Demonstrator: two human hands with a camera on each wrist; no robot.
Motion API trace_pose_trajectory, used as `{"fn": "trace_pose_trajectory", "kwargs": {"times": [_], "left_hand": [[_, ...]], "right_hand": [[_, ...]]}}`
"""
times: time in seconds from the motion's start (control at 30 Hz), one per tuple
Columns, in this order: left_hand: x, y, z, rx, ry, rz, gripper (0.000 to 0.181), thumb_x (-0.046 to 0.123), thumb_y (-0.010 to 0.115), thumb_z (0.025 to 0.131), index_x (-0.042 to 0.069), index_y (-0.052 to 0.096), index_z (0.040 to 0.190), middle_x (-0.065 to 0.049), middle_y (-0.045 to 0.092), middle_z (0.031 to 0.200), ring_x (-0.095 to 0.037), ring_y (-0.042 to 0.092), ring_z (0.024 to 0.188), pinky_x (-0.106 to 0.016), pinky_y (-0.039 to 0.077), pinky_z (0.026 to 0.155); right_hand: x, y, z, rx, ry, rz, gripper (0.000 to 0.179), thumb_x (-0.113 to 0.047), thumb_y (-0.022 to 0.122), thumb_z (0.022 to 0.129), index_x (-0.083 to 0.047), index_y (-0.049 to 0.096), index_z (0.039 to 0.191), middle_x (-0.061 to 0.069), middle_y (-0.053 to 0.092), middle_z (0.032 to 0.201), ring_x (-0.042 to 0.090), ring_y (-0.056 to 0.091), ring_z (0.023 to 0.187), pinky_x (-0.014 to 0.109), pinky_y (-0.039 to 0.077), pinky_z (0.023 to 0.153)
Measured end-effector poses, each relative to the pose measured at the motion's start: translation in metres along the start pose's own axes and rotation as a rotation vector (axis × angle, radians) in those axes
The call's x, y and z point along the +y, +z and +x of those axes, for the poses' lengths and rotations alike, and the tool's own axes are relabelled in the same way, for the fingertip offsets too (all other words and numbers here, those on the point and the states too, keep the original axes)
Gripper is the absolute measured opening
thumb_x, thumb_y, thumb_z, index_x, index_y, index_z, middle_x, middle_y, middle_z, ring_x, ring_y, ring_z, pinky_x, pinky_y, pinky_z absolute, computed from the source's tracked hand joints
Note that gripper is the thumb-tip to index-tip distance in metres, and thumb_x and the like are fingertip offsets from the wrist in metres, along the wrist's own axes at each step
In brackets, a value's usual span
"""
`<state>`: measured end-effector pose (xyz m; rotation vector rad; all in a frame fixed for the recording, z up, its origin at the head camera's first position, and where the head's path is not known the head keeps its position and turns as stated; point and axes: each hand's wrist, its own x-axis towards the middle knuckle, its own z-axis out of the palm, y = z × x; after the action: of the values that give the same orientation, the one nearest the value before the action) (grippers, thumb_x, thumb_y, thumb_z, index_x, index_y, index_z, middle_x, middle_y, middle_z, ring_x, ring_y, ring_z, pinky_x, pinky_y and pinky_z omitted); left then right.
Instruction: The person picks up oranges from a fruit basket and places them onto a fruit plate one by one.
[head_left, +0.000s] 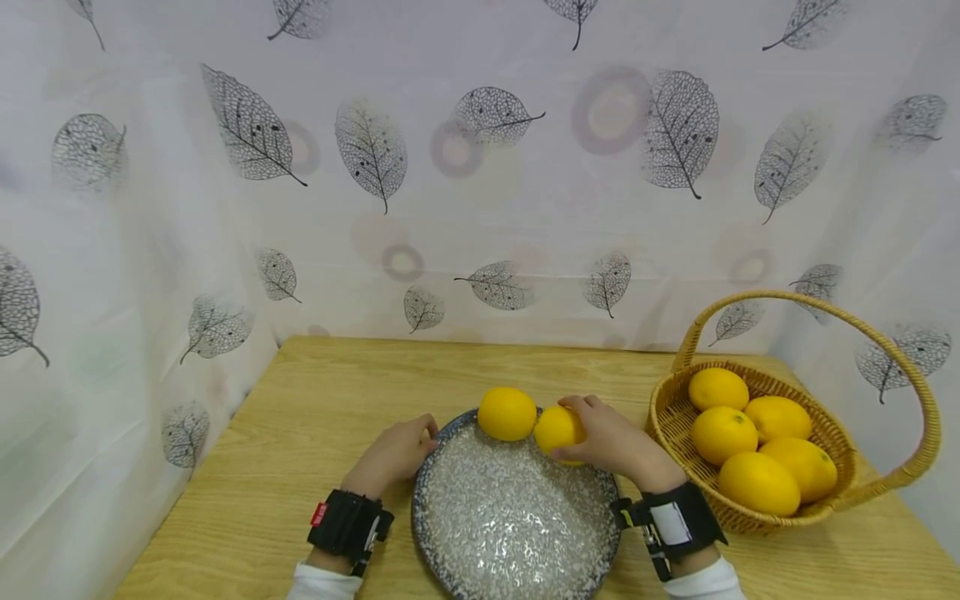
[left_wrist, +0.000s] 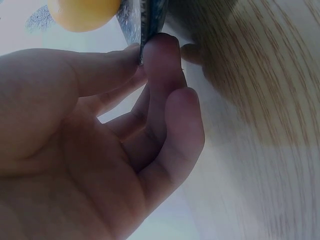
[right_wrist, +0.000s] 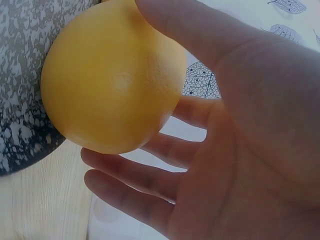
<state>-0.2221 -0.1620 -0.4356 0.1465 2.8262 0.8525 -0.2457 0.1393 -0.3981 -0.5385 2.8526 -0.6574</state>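
Right wrist: yellow fruit (right_wrist: 112,80) between thumb (right_wrist: 200,25) and fingers (right_wrist: 135,173) (plate (right_wrist: 20,75) behind).

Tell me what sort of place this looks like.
Probably an indoor tabletop set-up, perhaps staged for recording: a wooden table is screened behind and on both sides by leaf-print sheeting, and the person wears black wrist straps.

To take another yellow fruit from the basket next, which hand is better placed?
Right, probably. The right hand is nearer the basket, though it must first let go of its yellow fruit. The left hand pinches the plate at its left rim.
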Motion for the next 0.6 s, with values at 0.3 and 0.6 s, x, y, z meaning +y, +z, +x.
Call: {"fn": "trace_pose_trajectory", "kwargs": {"times": [0.3,0.6], "left_hand": [[0.0002,0.0007,-0.0001,-0.002,0.009,0.003,0.017,0.014,0.057,0.096,0.006,0.062,0.109,-0.007,0.062,0.078,-0.016,0.05,0.064,-0.028,0.039,0.056],[0.0007,-0.0005,-0.0014,0.003,0.008,-0.001,0.016,0.013,0.057,0.096,0.007,0.062,0.109,-0.005,0.058,0.072,-0.016,0.048,0.06,-0.027,0.037,0.053]], "right_hand": [[0.0006,0.0009,-0.0014,-0.005,0.015,-0.001,0.079,-0.035,0.079,0.075,-0.003,0.047,0.139,0.028,0.053,0.131,0.033,0.06,0.102,0.052,0.054,0.083],[0.0009,0.0008,-0.0006,-0.008,0.023,-0.01,0.081,-0.036,0.079,0.075,-0.003,0.045,0.141,0.028,0.052,0.133,0.033,0.059,0.103,0.052,0.053,0.086]]}}
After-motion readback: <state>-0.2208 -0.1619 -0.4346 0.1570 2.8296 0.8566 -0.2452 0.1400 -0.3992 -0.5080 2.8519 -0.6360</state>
